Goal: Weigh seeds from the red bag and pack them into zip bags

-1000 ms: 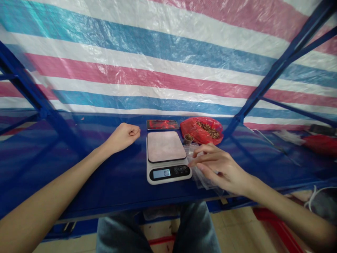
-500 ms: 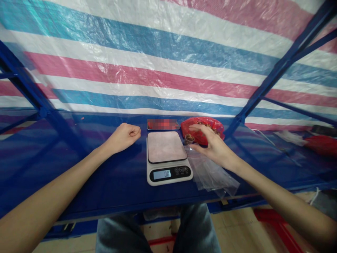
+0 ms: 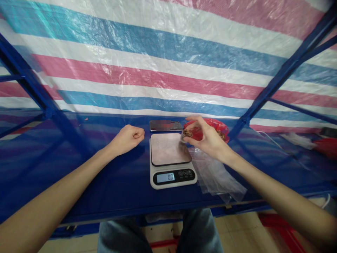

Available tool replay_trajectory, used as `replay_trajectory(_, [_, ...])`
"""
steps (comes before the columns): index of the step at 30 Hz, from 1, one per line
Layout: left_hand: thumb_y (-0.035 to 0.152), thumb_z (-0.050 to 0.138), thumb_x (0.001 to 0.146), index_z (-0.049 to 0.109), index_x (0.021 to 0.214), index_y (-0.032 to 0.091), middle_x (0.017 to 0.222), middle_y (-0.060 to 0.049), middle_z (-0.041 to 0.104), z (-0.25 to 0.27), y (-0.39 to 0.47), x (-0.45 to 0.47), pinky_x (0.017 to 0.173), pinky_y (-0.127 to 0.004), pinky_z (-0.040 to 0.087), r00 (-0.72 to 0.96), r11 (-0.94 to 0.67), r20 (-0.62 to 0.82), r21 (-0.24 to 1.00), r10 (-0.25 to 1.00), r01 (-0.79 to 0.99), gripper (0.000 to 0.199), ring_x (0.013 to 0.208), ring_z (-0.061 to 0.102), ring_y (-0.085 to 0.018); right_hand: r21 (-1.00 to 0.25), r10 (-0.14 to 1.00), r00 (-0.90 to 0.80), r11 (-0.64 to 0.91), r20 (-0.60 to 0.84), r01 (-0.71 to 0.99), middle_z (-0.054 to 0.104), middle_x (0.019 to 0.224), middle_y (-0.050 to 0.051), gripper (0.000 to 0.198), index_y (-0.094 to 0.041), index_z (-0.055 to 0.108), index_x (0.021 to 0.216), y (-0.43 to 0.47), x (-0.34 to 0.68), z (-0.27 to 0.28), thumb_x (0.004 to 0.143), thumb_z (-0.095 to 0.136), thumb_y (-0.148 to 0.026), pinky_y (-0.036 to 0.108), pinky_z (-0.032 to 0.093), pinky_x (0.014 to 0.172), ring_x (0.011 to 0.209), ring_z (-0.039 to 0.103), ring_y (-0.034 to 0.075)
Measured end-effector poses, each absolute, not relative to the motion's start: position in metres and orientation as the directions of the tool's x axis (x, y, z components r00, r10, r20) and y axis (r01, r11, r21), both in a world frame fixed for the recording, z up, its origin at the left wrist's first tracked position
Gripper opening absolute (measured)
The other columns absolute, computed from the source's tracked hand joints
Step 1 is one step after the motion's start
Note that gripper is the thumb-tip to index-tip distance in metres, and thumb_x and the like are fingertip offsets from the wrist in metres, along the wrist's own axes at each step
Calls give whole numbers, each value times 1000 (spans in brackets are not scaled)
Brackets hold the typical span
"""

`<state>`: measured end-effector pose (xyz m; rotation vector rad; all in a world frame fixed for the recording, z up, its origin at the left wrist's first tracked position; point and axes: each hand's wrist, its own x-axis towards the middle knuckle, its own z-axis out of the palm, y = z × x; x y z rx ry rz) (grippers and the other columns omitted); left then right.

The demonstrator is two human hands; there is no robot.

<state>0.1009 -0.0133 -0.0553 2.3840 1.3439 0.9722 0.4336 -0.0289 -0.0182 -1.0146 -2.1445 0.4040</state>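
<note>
My left hand (image 3: 128,138) rests as a closed fist on the blue table, left of the scale, with nothing visible in it. Between thumb and fingers, my right hand (image 3: 209,140) grips a small clear cup (image 3: 186,134) with brown bits inside. The cup is at the upper right corner of the digital kitchen scale (image 3: 170,149); whether it touches the plate I cannot tell. The scale's display reads 0.0. Behind my right hand sits a red plastic bag (image 3: 217,125) with brown pieces, partly hidden by the hand.
Clear flat plastic bags (image 3: 222,177) lie fanned out right of the scale. A dark phone-like object (image 3: 165,125) lies behind it. Blue metal posts (image 3: 265,89) flank the table, and a striped tarp (image 3: 147,73) hangs at the back. Another red bag (image 3: 326,147) is far right.
My right hand has closed on the small cup and moved it slightly left, towards the scale's corner. My left fist stays in place; the view has shifted a little.
</note>
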Motion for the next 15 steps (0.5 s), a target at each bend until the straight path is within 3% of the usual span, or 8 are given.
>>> replay_trajectory(6, [28, 49, 83, 18, 64, 23, 62, 5, 17, -55, -14, 99, 57, -29, 17, 349, -540, 428, 505, 834, 673, 37, 57, 19, -9, -514, 697, -570, 712, 435, 478, 75, 106, 3, 60, -25, 55, 138, -36, 398, -16, 84, 81, -22, 43, 53, 98, 103, 72, 23])
replay_trajectory(11, [27, 50, 83, 17, 64, 23, 62, 5, 17, -54, -15, 99, 56, -29, 17, 350, -545, 431, 513, 832, 663, 38, 57, 18, -9, -631, 698, -596, 679, 396, 375, 75, 109, 5, 76, -23, 53, 144, -18, 417, -9, 80, 89, -41, 40, 56, 92, 100, 72, 24])
replay_trajectory(15, [29, 50, 84, 17, 64, 23, 61, 5, 18, -54, -15, 100, 56, -29, 17, 348, -540, 427, 507, 834, 672, 40, 57, 19, -9, -727, 762, -529, 594, 374, 343, 78, 100, 6, 46, -20, 69, 122, 3, 451, -2, 85, 83, -44, 39, 57, 87, 91, 73, 22])
